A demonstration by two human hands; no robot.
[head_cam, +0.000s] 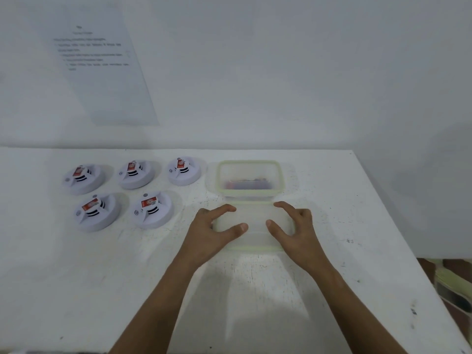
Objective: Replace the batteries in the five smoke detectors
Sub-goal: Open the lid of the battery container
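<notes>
Several white round smoke detectors lie in two rows on the white table [76, 290], each with a red-labelled battery on top, for example one at the back left [83, 178] and one at the front [152, 210]. A clear plastic container [249, 163] with a pale green rim stands to their right, dark items blurred inside. Just in front of it lies its clear lid [256, 235]. My left hand [213, 232] grips the lid's left side and my right hand [296, 232] grips its right side, thumbs resting on top.
A printed sheet of paper [102, 67] hangs on the white wall behind the detectors. The table's right edge runs diagonally at the right, with cluttered items [452, 284] on the floor beyond it.
</notes>
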